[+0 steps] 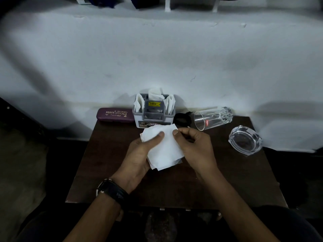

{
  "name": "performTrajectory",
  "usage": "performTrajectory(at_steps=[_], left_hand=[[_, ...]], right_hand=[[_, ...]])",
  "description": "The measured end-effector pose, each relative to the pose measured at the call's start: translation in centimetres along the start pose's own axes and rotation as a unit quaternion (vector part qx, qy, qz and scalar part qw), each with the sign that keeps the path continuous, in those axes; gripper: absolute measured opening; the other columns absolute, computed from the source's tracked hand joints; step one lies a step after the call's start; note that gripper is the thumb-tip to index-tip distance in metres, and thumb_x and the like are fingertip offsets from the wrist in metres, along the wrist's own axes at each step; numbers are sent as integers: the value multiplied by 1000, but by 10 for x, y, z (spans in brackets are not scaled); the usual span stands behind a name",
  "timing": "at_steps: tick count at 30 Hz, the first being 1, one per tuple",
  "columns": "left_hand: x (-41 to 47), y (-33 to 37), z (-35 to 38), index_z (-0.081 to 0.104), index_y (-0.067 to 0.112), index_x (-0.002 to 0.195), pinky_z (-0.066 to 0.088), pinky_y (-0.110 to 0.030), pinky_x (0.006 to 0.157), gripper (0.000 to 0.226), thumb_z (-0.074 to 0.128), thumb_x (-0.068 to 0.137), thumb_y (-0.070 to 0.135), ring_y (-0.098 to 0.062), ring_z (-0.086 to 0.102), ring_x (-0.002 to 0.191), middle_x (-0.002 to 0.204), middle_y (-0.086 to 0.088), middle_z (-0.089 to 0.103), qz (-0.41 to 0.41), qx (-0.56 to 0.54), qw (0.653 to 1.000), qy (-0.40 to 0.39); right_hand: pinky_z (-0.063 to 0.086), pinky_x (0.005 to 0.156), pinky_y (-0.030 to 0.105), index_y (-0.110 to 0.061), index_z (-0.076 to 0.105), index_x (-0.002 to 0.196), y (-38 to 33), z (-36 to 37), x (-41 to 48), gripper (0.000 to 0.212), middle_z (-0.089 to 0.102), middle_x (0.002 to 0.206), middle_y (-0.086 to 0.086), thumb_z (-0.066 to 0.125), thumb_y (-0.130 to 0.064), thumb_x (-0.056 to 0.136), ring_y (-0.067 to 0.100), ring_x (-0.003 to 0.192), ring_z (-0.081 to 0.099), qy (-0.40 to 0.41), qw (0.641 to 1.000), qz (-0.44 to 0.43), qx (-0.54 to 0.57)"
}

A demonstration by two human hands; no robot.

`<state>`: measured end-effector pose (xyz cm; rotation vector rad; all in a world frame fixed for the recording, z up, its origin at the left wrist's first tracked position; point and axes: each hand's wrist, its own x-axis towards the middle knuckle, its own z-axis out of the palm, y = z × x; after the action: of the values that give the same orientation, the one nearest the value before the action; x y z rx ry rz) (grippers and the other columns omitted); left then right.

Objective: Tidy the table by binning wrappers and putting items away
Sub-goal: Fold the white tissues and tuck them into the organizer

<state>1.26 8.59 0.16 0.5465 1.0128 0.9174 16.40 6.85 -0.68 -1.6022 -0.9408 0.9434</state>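
Both hands are up over the middle of the dark wooden worktop (pixel 108 180), and between them sits a small stack of white paper wrappers (pixel 166 151). The left hand (pixel 138 158) cradles the stack from beneath, thumb pressed down on the top sheet near its upper left, so that grip is clamped on the paper. The right hand (pixel 195 149) pinches the upper right corner between thumb and forefinger, and its grip is closed on that corner too.

How will this handle? It looks feather-light and limp: thin sheets, loosely layered, edges fanning out at the bottom. Not fragile in any way that matters, but I'd judge it apt to slide apart or shed a sheet if squeezed only at one corner. The safest hold is across the whole stack, thumb on top and fingers below, or simply crumpled into the palm.

Relative to the grip, most of the paper hangs between the two hands, its lower edge unsupported and held clear above the worktop.

Behind, against the wall, stand a grey caddy (pixel 153 117) stuffed with more white paper and a maroon spectacle case (pixel 114 115) beside it. To the right lie a toppled drinking glass (pixel 212 117) and a clear glass ashtray (pixel 244 140). No bin is in view.
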Motion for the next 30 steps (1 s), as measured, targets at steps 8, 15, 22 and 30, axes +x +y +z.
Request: performTrajectory(at_steps=[8,15,22,30], left_hand=[[0,-1,-10,73,9,118,64,-40,77,32,75,87,4,-27,77,99,109,-9,79,40,97,994,15],[-4,7,-13,72,12,123,59,-47,93,34,73,90,7,-29,74,109,116,-9,77,64,157,985,-35],[-3,5,-14,71,17,125,62,-37,86,37,75,89,11,-20,75,106,115,-1,78,76,199,976,-38],[-2,6,-13,76,18,109,60,-28,57,23,75,89,6,-14,77,87,100,-2,81,90,175,980,28]], right_hand=[[57,93,32,-22,76,108,-6,-4,2,21,77,104,-9,70,-37,94,-1,98,70,-60,994,85,45],[53,103,53,-1,68,124,-8,-23,4,47,73,122,17,77,-21,82,32,117,69,-282,917,221,172],[60,92,48,-6,73,116,-5,-24,5,28,77,111,13,75,-11,88,30,108,73,-225,952,174,116],[64,74,36,-10,73,113,-7,-21,5,22,79,105,5,72,-6,91,18,94,76,-177,966,139,128]])
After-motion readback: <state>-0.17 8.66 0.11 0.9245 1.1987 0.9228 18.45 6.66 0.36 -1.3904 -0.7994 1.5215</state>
